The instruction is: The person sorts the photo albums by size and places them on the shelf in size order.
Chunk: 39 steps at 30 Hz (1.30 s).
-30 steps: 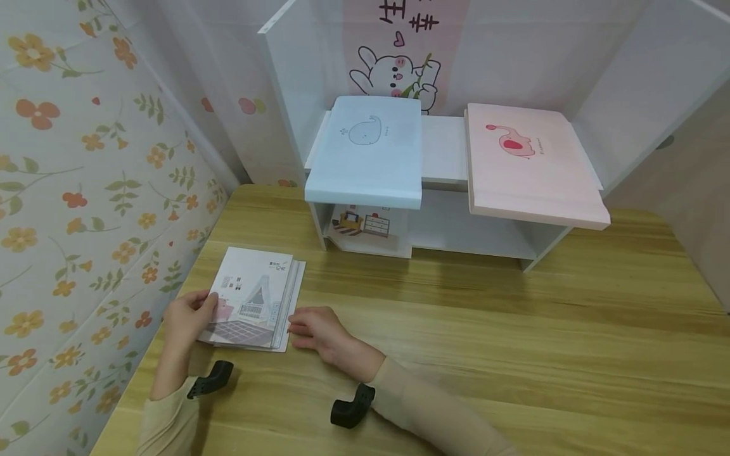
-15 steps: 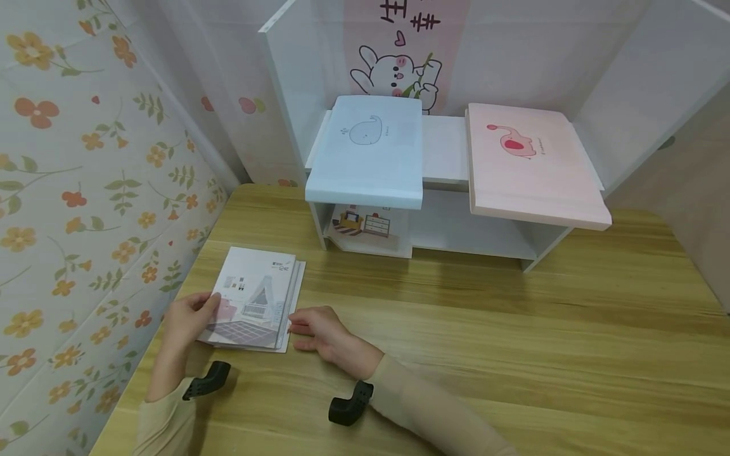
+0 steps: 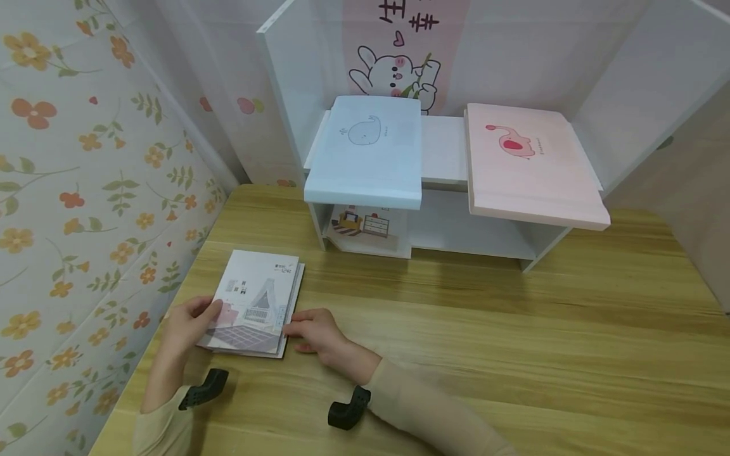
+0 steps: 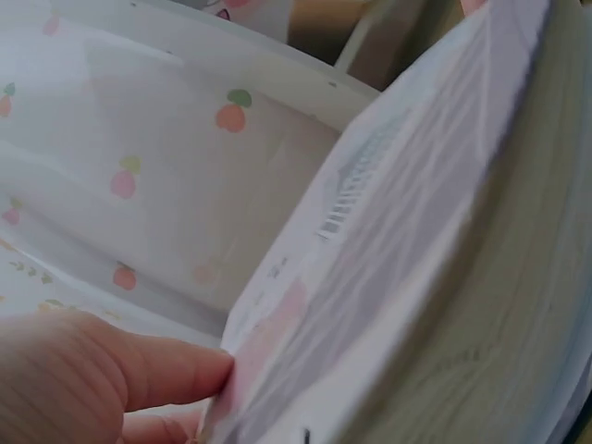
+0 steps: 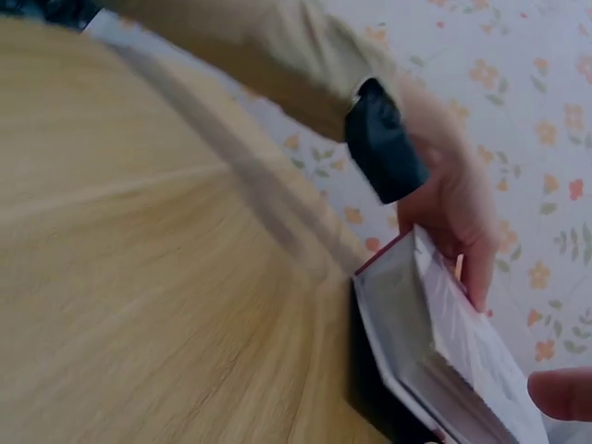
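A small stack of books (image 3: 256,291) is at the left of the table, its top cover pale with a drawn building and a purple grid. My left hand (image 3: 185,323) grips its left edge, thumb on the top cover. On the opposite edge, my right hand (image 3: 324,335) pinches the stack near its lower right corner. Thick page edges of the books (image 4: 499,305) fill the right of the left wrist view. In the right wrist view the stack (image 5: 416,324) has a dark shadow beside it, and the right thumb (image 5: 562,393) shows at the right border.
A white shelf (image 3: 445,149) stands behind, carrying a blue whale book (image 3: 371,155) and a pink elephant book (image 3: 530,168) that overhang its front. Another illustrated book (image 3: 367,231) lies in the lower compartment. A floral curtain (image 3: 85,221) borders the wooden table (image 3: 485,329) on the left.
The stack's layers have drawn closer into line, the top book shifting slightly right and toward me. My right fingers have moved from beside the edge onto it.
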Available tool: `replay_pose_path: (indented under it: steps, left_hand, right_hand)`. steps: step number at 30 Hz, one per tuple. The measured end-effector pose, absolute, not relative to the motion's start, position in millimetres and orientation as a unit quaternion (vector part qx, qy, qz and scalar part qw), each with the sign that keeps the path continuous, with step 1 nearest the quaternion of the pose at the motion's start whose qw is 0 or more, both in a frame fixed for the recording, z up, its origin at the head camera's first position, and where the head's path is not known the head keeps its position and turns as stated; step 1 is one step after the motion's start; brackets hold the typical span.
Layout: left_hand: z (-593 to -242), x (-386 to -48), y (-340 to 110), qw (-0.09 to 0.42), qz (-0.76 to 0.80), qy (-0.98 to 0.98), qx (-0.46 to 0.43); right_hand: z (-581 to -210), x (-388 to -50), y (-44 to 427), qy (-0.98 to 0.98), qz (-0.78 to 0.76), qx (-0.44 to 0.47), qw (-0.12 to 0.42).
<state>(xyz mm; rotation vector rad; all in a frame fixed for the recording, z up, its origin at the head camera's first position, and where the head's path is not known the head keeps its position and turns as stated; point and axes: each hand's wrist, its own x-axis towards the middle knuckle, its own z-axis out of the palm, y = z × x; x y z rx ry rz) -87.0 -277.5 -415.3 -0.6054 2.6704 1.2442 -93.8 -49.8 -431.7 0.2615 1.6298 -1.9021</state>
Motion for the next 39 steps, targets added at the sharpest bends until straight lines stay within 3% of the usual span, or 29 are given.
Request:
replay_pose_path:
  steps: [10, 19, 39]
  left_hand:
    - [-411, -79, -274, 0.115, 0.455, 0.868, -0.163]
    - [-409, -72, -277, 0.152, 0.52, 0.821, -0.182]
    - [-401, -58, -268, 0.12, 0.623, 0.755, -0.168]
  right_hand:
    - [-438, -88, -51, 0.663, -0.7, 0.053, 0.261]
    - [-435, -87, -48, 0.696, -0.687, 0.026, 0.204]
    - [-411, -90, -16, 0.701, -0.688, -0.031, 0.187]
